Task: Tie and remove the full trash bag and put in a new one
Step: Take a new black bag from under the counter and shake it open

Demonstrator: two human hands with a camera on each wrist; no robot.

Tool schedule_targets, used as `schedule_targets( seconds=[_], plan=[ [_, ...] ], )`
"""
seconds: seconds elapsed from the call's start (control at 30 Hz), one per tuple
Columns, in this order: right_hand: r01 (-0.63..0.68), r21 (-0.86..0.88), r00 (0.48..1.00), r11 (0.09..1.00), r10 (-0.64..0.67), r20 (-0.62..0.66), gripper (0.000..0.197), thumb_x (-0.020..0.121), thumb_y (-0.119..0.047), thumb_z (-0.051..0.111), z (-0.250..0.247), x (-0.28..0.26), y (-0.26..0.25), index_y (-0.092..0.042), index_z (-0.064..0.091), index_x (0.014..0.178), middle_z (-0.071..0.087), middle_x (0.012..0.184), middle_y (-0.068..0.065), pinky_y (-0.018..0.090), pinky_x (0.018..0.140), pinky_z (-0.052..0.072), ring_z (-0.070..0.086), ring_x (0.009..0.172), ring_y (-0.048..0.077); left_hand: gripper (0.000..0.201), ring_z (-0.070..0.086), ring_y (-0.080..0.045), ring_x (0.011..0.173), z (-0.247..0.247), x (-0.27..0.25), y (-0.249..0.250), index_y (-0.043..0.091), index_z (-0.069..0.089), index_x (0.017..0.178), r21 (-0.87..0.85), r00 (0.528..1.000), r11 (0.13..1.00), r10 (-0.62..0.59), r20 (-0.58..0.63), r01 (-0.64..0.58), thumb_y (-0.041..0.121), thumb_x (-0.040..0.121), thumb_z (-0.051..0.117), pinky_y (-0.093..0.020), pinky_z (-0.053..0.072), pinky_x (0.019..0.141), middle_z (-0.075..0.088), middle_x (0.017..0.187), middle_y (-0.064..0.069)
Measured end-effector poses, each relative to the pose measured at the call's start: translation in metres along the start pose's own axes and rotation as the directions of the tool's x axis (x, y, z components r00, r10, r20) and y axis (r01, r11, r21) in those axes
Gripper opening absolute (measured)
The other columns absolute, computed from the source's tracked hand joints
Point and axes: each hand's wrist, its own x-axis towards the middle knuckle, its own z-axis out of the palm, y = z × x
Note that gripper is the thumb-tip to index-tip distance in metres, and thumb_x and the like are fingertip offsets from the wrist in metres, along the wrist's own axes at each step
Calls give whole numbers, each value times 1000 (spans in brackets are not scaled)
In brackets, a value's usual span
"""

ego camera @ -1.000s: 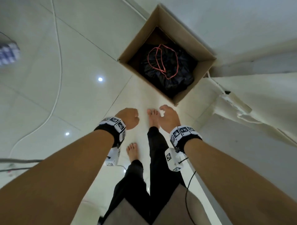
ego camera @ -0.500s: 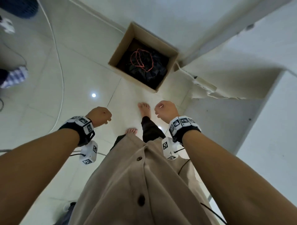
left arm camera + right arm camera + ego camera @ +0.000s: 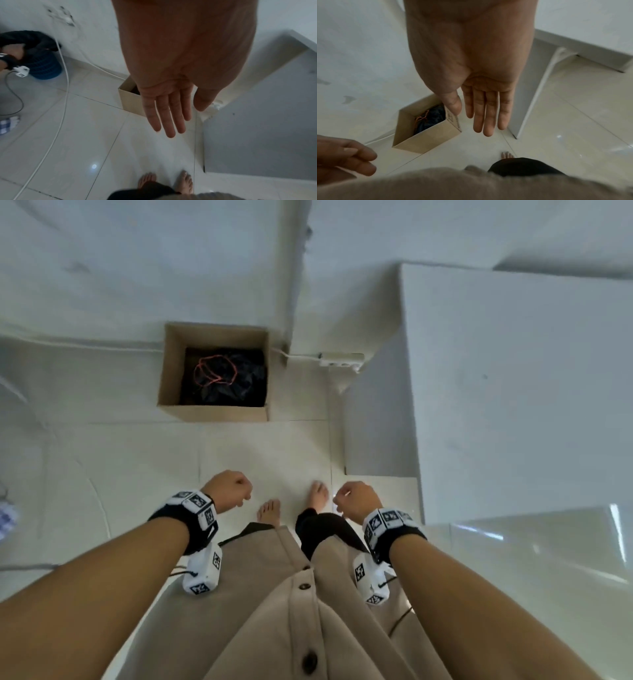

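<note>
The person stands barefoot on a pale tiled floor (image 3: 274,446), both forearms held out in front at about waist height. The left hand (image 3: 164,108) is empty, its fingers straight and close together, hanging over the floor in the left wrist view; in the right wrist view its fingers look loosely bent, still holding nothing. The right hand (image 3: 486,105) is likewise empty, fingers extended side by side with the thumb alongside. The two hands are apart from each other, one over each foot, and touch nothing.

The black trash bag (image 3: 236,381) sits inside an open cardboard box (image 3: 212,412) on the floor, well ahead of the feet and against the white wall. A red drawstring (image 3: 214,369) lies in loose loops on top of the bag. Just right of the box, a white power strip (image 3: 340,360) lies at the foot of the wall. A white table (image 3: 513,371) stands to the person's right.

In the left wrist view, a blue bin (image 3: 45,66) lined with a black bag stands by the wall farther left, where another person's hand (image 3: 12,54) grips its rim. A white cable (image 3: 56,121) trails across the tiles.
</note>
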Motion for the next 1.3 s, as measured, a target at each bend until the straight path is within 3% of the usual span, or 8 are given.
schedule_targets(
  seconds=[0.13,0.33,0.47,0.57,0.67,0.77,0.9,1.3],
  plan=[
    [-112,165,993,980,117,-25,24,92,-24,55,4,-40,73,-9,72,99,76,94,11,41,86,59,73,87,29,24,73,-28,87,46,-7,32,2,70,98,178,994,984,11,109,-30,15,96,51,-32,52,72,75,98,-11],
    [-220,406,968,887,251,-24,14,87,-18,59,11,-85,185,-13,70,94,76,97,11,40,86,59,73,90,29,23,70,-28,89,136,-14,123,4,70,95,412,962,881,145,229,-231,15,95,49,-39,56,85,74,97,-8],
    [-265,503,952,823,306,1,25,88,-21,55,8,-106,264,-7,71,102,76,93,12,42,84,60,73,88,30,18,67,-21,93,215,-26,202,14,69,101,511,893,741,285,349,-437,22,95,54,-38,54,89,70,102,-1],
    [-272,587,940,763,342,-9,22,92,-21,54,-6,-118,321,-7,70,95,77,87,10,34,70,60,74,84,27,18,66,-14,94,282,-38,263,19,67,107,486,835,686,367,411,-541,24,95,55,-35,54,90,69,101,4],
    [-270,646,926,714,377,-30,16,90,-22,59,-29,-126,376,-12,70,95,76,89,7,31,65,58,74,81,22,17,70,-13,78,341,-50,320,20,65,105,486,786,620,440,435,-616,21,96,51,-33,57,81,72,90,6],
    [-216,703,929,678,364,-66,9,92,-18,60,-58,-132,424,-13,67,94,76,89,8,20,52,50,69,68,13,18,69,-13,74,388,-59,367,20,66,102,490,762,584,509,400,-648,22,96,48,-34,57,76,72,83,8],
    [-116,775,914,621,371,-161,12,93,-19,61,-111,-135,475,-11,69,97,76,85,6,31,69,62,74,74,18,19,66,-16,90,438,-52,420,20,68,102,516,747,545,549,375,-661,26,94,52,-39,56,87,71,95,5],
    [88,806,879,585,335,-339,10,91,-22,60,-312,-87,599,-17,69,94,76,86,3,27,65,52,74,76,20,30,55,-23,119,589,19,608,11,60,123,572,649,386,663,374,-724,19,95,54,-34,43,102,53,134,-7]
  ],
)
